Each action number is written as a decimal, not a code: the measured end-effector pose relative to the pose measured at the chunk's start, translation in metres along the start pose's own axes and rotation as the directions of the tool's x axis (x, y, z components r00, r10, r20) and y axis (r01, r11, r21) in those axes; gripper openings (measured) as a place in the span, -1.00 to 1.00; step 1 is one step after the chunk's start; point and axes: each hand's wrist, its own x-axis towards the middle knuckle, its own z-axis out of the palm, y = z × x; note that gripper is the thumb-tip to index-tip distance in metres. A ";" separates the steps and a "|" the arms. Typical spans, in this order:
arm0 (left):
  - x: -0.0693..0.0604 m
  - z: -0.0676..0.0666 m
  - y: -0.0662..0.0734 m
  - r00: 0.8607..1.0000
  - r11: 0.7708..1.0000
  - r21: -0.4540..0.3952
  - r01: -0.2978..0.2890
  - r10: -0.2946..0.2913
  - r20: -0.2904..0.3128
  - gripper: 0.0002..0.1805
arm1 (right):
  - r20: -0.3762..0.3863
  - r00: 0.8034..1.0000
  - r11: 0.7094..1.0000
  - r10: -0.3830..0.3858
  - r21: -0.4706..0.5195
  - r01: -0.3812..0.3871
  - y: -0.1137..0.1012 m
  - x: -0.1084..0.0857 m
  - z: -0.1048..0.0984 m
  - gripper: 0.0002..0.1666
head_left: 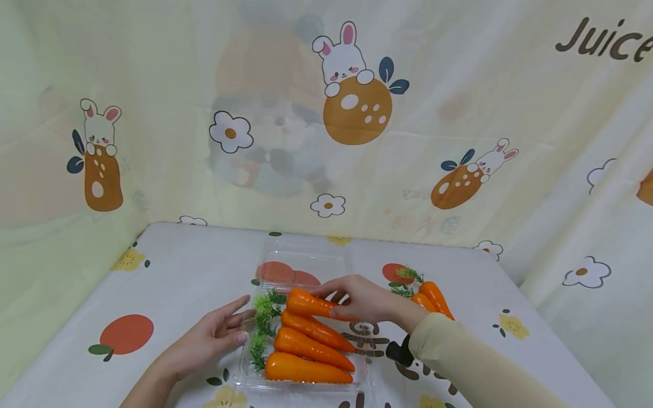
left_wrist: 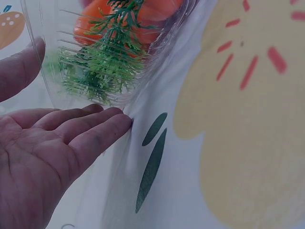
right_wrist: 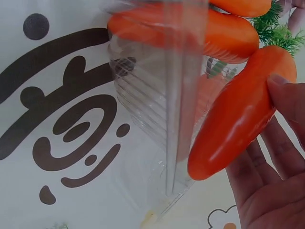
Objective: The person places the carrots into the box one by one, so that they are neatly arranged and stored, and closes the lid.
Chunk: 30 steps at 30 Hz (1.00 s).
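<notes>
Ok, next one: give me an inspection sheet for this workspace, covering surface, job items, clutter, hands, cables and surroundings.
Surface: pale tabletop with fruit and flower prints.
Job items: clear container, its lid open at the far side; three carrots lie inside, green tops to the left; a held carrot at the row's far end; at least two spare carrots outside, to the right.
Clutter: a black shape by the right sleeve; cannot tell what it is.
Left hand: relaxed, at the container's left side; contact unclear.
Right hand: grips the held carrot.
Cables: nothing seen.
Surroundings: pale curtain with bunny and flower prints, "Juice" at upper right.
</notes>
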 end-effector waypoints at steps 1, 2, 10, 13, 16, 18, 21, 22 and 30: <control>0.000 0.000 0.000 1.000 1.000 -0.001 0.000 0.000 0.000 -0.09 | -0.003 1.000 1.000 0.002 -0.006 -0.002 0.000 0.001 0.000 -0.48; 0.000 0.000 0.000 1.000 1.000 -0.001 0.000 0.000 0.001 -0.09 | -0.005 1.000 1.000 0.004 -0.010 -0.004 0.000 0.001 0.000 -0.48; 0.000 0.000 -0.001 1.000 1.000 0.004 0.004 -0.004 -0.013 -0.08 | -0.003 1.000 0.999 -0.011 -0.038 0.011 -0.001 0.007 0.001 -0.47; 0.001 -0.001 -0.001 1.000 1.000 0.002 0.008 -0.008 -0.013 -0.08 | 0.001 1.000 0.999 -0.007 -0.050 0.007 -0.001 0.009 0.002 -0.47; 0.001 -0.001 -0.001 1.000 1.000 0.000 0.012 -0.012 -0.010 -0.08 | -0.001 1.000 0.998 0.005 -0.059 -0.005 -0.002 0.010 0.003 -0.48; 0.001 -0.001 -0.001 1.000 1.000 0.002 0.013 -0.013 -0.012 -0.08 | -0.002 1.000 0.998 0.010 -0.059 -0.010 -0.003 0.011 0.004 -0.48; 0.001 0.000 -0.001 1.000 1.000 0.003 0.012 -0.012 -0.014 -0.08 | -0.003 1.000 0.998 0.014 -0.067 -0.014 -0.004 0.012 0.006 -0.49; 0.001 0.000 -0.001 1.000 1.000 0.002 0.011 -0.011 -0.014 -0.08 | -0.004 1.000 0.997 0.015 -0.071 -0.016 -0.004 0.012 0.006 -0.50; 0.001 -0.001 -0.002 1.000 1.000 0.008 -0.003 0.003 -0.011 -0.08 | -0.001 0.999 0.993 0.042 -0.108 -0.042 -0.001 0.013 0.010 -0.53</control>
